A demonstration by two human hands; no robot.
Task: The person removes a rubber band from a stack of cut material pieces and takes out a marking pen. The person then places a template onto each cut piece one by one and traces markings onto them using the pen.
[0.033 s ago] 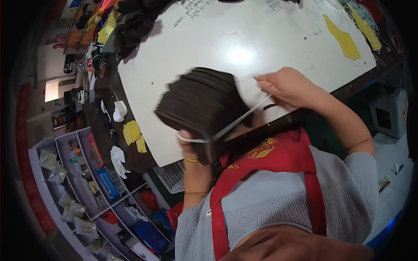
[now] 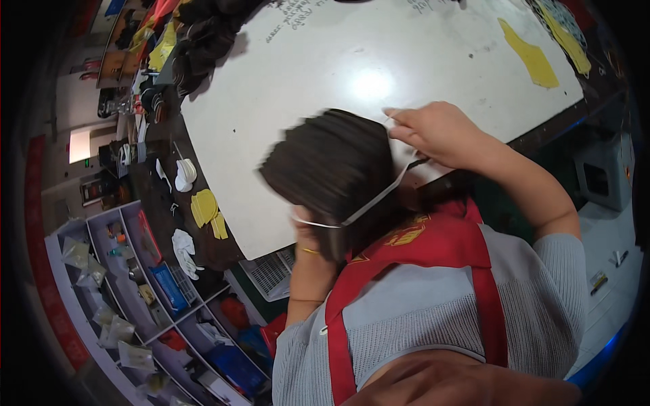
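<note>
A thick stack of dark brown, cloth-like pieces (image 2: 332,162) is held up over the near edge of the white table, blurred by motion. My left hand (image 2: 305,233) grips it from the lower left, with most of the fingers hidden behind it. Around the stack runs a narrow white strip (image 2: 376,199), passing by the left hand and across the near side. To the right, my right hand (image 2: 433,132) is closed, pinching the strip near its fingertips and drawing it away from the stack.
On the white tabletop (image 2: 284,74) lie a yellow cut piece (image 2: 528,54) at the far right and dark bundled pieces (image 2: 203,47) at the far left. White gloves (image 2: 184,254) and yellow pieces (image 2: 205,208) lie at the left, beside a compartmented shelf (image 2: 145,331). A grey stool (image 2: 606,176) stands right.
The stack and my left hand have shifted a little to the right, closer to my right hand. The right hand has moved only slightly, still holding the strip.
</note>
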